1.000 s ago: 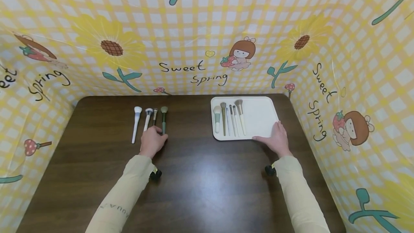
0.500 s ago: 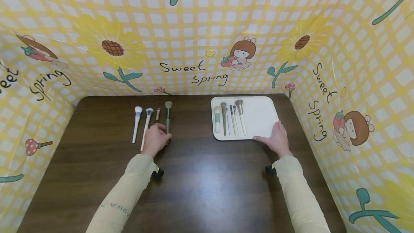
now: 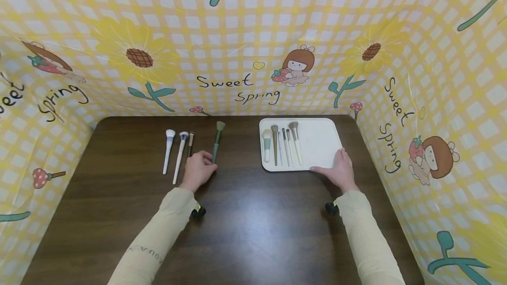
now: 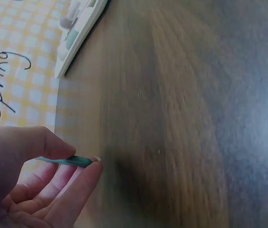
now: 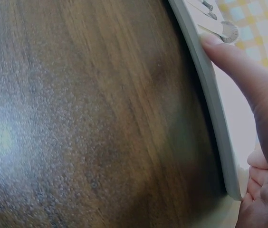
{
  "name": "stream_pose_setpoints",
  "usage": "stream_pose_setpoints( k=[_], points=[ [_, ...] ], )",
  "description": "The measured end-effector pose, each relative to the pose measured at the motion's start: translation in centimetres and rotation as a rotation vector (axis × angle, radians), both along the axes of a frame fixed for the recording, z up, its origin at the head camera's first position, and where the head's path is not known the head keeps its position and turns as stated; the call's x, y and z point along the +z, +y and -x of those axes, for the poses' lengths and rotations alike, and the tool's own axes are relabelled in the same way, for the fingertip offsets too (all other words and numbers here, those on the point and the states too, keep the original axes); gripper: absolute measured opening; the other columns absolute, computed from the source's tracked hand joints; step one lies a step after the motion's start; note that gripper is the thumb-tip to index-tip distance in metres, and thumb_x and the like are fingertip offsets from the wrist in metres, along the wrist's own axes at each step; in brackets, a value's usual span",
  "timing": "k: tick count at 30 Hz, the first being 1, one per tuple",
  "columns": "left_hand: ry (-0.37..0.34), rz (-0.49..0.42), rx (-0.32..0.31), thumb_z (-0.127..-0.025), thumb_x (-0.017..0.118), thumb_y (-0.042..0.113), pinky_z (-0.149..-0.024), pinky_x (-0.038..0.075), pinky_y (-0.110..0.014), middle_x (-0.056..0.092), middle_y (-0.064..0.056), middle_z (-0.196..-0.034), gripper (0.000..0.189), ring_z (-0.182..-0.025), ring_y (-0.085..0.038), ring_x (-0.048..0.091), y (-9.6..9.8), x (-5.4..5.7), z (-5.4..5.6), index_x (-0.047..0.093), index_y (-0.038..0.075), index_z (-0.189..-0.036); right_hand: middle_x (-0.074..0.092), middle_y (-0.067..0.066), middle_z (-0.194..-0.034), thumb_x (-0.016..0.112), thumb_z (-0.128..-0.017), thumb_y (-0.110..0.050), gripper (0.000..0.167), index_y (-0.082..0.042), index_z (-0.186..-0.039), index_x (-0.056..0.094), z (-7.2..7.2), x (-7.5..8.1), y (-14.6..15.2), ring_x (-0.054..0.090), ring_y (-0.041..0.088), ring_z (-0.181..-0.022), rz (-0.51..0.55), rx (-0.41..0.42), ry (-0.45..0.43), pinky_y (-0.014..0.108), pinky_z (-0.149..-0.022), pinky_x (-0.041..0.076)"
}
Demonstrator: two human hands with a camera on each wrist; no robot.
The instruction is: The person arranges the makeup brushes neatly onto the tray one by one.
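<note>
My left hand (image 3: 198, 171) pinches a green makeup brush (image 3: 218, 137) near the end of its handle, bristles pointing to the back of the table. The left wrist view shows its green handle (image 4: 79, 161) between thumb and fingertips. Left of that hand lie a white brush with pale bristles (image 3: 168, 149), a longer white brush (image 3: 180, 155) and a short dark brush (image 3: 191, 140), partly behind the hand. My right hand (image 3: 339, 171) rests at the front right corner of a white tray (image 3: 317, 144), thumb (image 5: 219, 47) on the front rim, fingers along its right side.
Several makeup brushes lie side by side in the tray's left half, including one with a green and white handle (image 3: 267, 146) and a fan-shaped one (image 3: 295, 140). The dark wooden table (image 3: 253, 223) is enclosed by a yellow checked cloth (image 3: 222, 47) behind and at both sides.
The left hand has moved right with the green brush, drawing it away from the other three and tilting its bristles rightward. The right hand and tray have stayed in place.
</note>
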State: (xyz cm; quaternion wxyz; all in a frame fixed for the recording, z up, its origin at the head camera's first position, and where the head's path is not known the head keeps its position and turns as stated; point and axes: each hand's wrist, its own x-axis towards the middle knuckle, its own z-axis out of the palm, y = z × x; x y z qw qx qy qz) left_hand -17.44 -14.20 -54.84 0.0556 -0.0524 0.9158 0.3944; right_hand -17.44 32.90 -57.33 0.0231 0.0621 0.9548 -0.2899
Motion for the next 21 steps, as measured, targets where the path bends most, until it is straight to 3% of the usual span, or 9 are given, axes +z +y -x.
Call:
stream_pose_setpoints(
  k=[9,21],
  points=[
    [0.054,-0.05,-0.018,-0.087,0.072,0.006,-0.078,0.054,-0.045,0.074,-0.013,-0.088,0.027,-0.083,-0.029,0.071,1.7,-0.4,0.1,0.068,-0.003,-0.111,0.009,0.038,-0.16,0.088,-0.069,-0.06,0.136,0.017,-0.154,0.015,-0.1,-0.1,0.0,0.011,0.052,-0.148,0.002,-0.004,0.003,0.056,-0.118,0.017],
    [0.05,-0.05,-0.065,-0.087,0.075,0.007,-0.082,0.053,-0.046,0.075,-0.009,-0.09,0.027,-0.086,-0.027,0.07,5.1,-0.2,0.2,0.068,0.002,-0.113,0.008,0.038,-0.16,0.088,-0.07,-0.059,0.135,0.016,-0.154,0.013,-0.1,0.2,-0.1,0.011,0.052,-0.148,0.003,-0.006,-0.006,0.056,-0.118,0.017]
  ],
)
